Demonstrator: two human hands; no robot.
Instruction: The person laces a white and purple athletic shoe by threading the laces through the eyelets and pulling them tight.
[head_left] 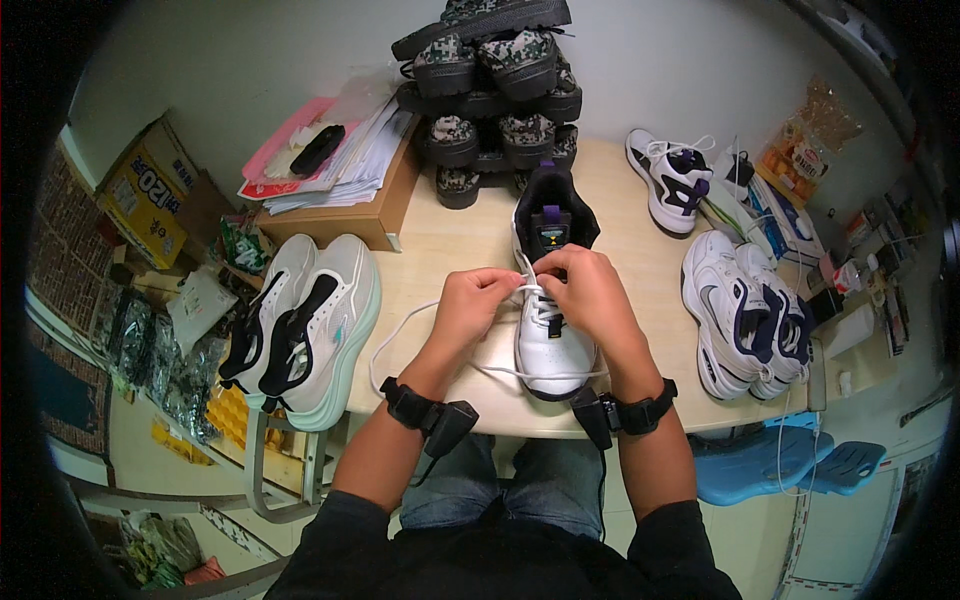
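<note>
A white sneaker with a black collar and a purple heel loop stands before me on the table, toe toward me. A white shoelace runs through its lower eyelets, and its loose ends trail to both sides. At the left edge of the lacing, my left hand pinches the lace between thumb and fingertips. My right hand is closed over the upper lacing, its fingertips near the tongue; what lies between them is partly hidden, but it appears to be the lace.
White sneakers with pale green soles stand on the left. A white pair and a single laced sneaker are on the right. Behind rises a stack of camouflage shoes. A cardboard box bears papers. Blue chair parts show below the table's right edge.
</note>
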